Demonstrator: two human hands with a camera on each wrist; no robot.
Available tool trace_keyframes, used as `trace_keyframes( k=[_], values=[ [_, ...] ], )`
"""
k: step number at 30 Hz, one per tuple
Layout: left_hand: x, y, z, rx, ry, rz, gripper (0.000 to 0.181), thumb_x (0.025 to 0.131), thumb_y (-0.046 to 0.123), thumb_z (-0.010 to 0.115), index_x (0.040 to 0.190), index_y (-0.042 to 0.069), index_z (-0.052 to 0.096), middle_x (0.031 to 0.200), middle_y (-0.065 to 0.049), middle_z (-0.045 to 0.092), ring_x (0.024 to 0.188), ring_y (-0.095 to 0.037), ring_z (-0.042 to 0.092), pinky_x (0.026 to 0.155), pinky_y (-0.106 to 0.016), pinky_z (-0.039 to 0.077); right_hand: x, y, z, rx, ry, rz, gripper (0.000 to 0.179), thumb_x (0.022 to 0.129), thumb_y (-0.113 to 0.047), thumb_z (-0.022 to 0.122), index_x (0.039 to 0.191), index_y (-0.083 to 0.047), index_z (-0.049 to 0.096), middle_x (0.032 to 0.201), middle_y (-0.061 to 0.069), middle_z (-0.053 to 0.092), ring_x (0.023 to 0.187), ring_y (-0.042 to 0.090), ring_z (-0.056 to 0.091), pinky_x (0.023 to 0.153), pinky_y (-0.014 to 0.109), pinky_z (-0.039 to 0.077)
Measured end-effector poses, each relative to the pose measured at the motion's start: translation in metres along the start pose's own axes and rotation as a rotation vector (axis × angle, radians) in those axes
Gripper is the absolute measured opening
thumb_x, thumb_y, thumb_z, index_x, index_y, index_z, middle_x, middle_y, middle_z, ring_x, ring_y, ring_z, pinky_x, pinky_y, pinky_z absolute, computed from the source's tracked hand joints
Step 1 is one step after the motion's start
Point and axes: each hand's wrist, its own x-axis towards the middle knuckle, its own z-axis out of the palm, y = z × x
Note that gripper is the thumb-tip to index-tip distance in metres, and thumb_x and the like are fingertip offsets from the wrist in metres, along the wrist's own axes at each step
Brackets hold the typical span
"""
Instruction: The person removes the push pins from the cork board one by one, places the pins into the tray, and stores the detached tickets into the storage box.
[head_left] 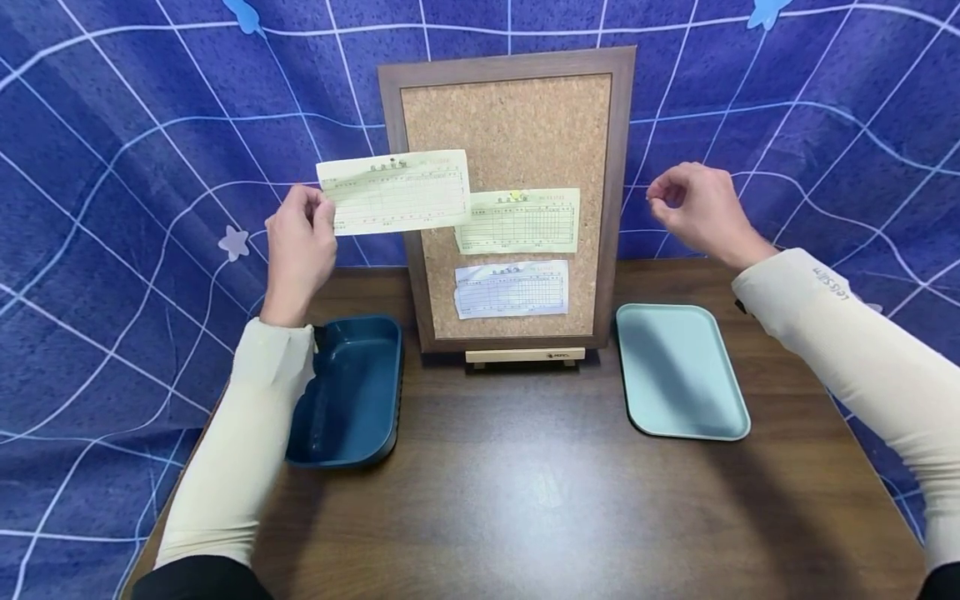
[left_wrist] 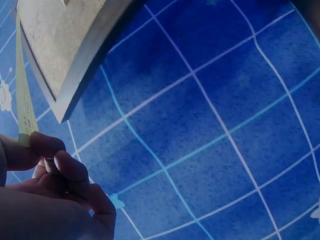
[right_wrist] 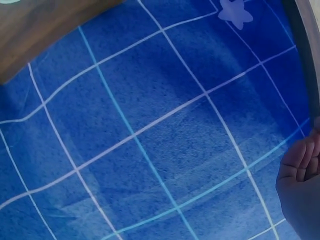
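Pale printed slip [head_left: 393,193] is held up at the left of the corkboard [head_left: 506,125], in front of its frame's left side. Left hand [head_left: 302,242] pinches the slip by its left end, thumb against fingers; the left wrist view shows the same grip, with the paper nearly edge-on. In the head view, the slip's right end overlaps the upper left corner of a green slip [head_left: 517,229] on the cork; contact between the two cannot be confirmed.

Right hand [head_left: 701,208] is raised, well apart from the board's right side. Its fingers are curled, thumb and forefinger tips brought together; whether something small sits between them, I cannot tell.

Yellow pin [head_left: 515,196] sits at the top edge of the green slip. Bluish slip [head_left: 512,290] lies on the cork just below, with a ragged left edge. Board leans slightly askew on a light wooden stand [head_left: 525,357].

On the brown table [head_left: 495,500]: deep dark-blue tray [head_left: 352,400] left of the board, shallow pale-blue tray [head_left: 678,367] right of it. Blue cloth with pale grid lines [head_left: 165,208] hangs behind.
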Motion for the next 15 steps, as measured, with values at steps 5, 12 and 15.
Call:
trace_keyframes(
  k=[5, 12, 15],
  values=[
    [-0.011, -0.014, -0.008, 0.018, 0.013, -0.014, 0.022, 0.097, 0.015, 0.046, 0.098, -0.004, 0.057, 0.079, -0.011, 0.055, 0.069, -0.02, 0.046, 0.064, -0.026, 0.031, -0.004, 0.007, 0.002, -0.009, -0.006, 0.019, 0.007, 0.08, -0.003, 0.063, 0.083, 0.0, 0.068, 0.077, 0.011, 0.064, 0.067, 0.018, 0.054, 0.063, 0.019, 0.035],
    [-0.025, -0.03, -0.019, 0.045, 0.014, -0.022, 0.02, 0.096, 0.013, 0.048, 0.098, -0.005, 0.057, 0.079, -0.015, 0.056, 0.071, -0.023, 0.046, 0.068, -0.033, 0.032, -0.016, 0.014, 0.004, -0.02, -0.045, 0.051, 0.007, 0.079, -0.003, 0.063, 0.082, -0.002, 0.069, 0.074, 0.009, 0.064, 0.063, 0.012, 0.051, 0.061, 0.019, 0.036],
    [-0.031, -0.035, -0.024, 0.056, 0.01, -0.027, 0.02, 0.096, 0.012, 0.049, 0.098, -0.005, 0.058, 0.079, -0.015, 0.057, 0.072, -0.023, 0.047, 0.069, -0.034, 0.033, -0.022, 0.018, 0.006, -0.022, -0.05, 0.055, 0.006, 0.078, -0.003, 0.063, 0.08, -0.003, 0.069, 0.072, 0.007, 0.064, 0.061, 0.006, 0.049, 0.06, 0.018, 0.035]
  ],
)
